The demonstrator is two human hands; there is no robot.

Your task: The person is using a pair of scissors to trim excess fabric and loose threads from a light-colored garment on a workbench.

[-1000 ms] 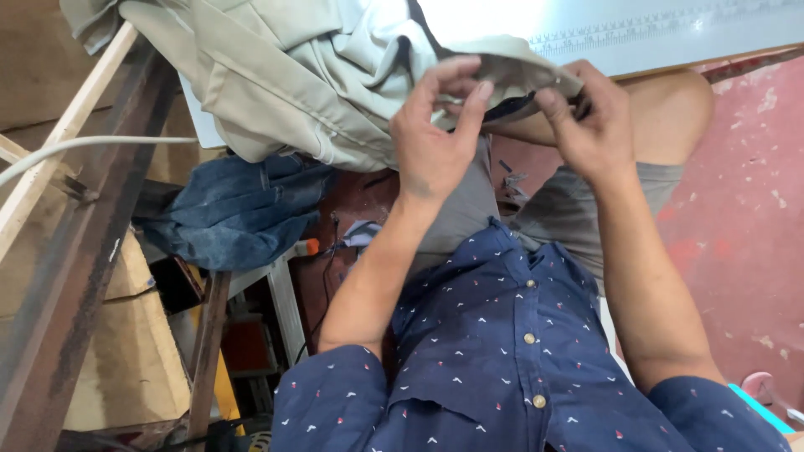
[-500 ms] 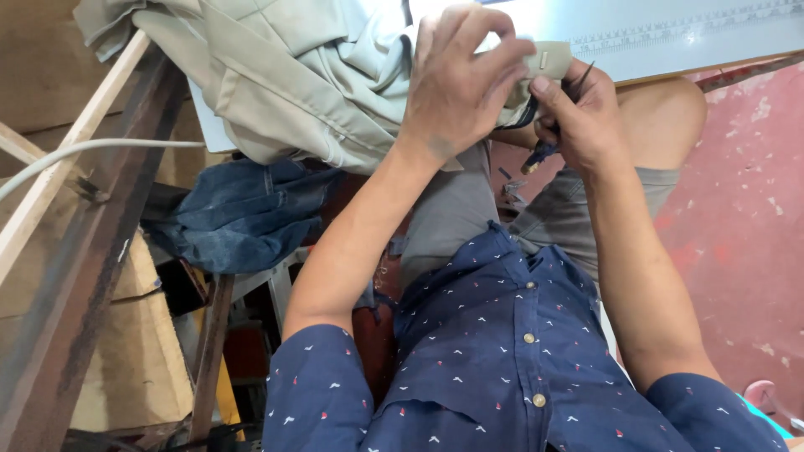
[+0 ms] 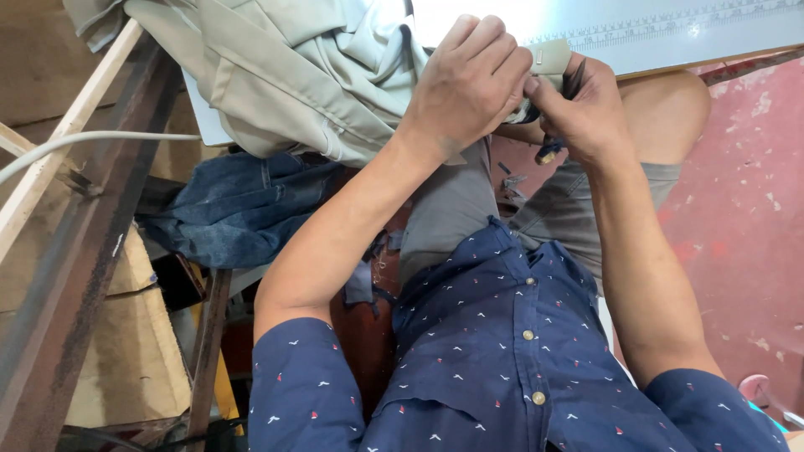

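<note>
Nearest me was my own navy shirt point(image 3: 502, 368), soft cotton dotted with tiny white and red marks and fastened with small pale buttons, and just beyond it my grey shorts point(image 3: 456, 209) over bent knees.

Past those, toward 12 o'clock, my left hand point(image 3: 469, 88) was curled tight around a fold of the khaki garment point(image 3: 293, 75), a smooth, heavy twill with stitched seams, pinching a small flat tab of it point(image 3: 548, 57) at the fingertips. My right hand point(image 3: 586, 109), just at 1 o'clock and touching the left, was clenched on a small dark tool point(image 3: 557, 138) with a brassy tip poking out below the palm (what kind of tool I could not tell, since my fingers covered most of it). How the tool met the cloth was hidden behind my left knuckles.

The khaki garment spread from my hands out to 11 o'clock, its upper edge cut off by the frame. Under it at 9 o'clock lay crumpled blue denim point(image 3: 234, 205). Farther left ran a rusty metal beam point(image 3: 75, 276), a pale wooden strip point(image 3: 75, 125) and a white cable point(image 3: 92, 142). At 3 o'clock was a worn red floor point(image 3: 745, 218), and farthest off at 12 to 1 o'clock a pale tabletop point(image 3: 670, 29) with a ruler strip along its edge.
</note>
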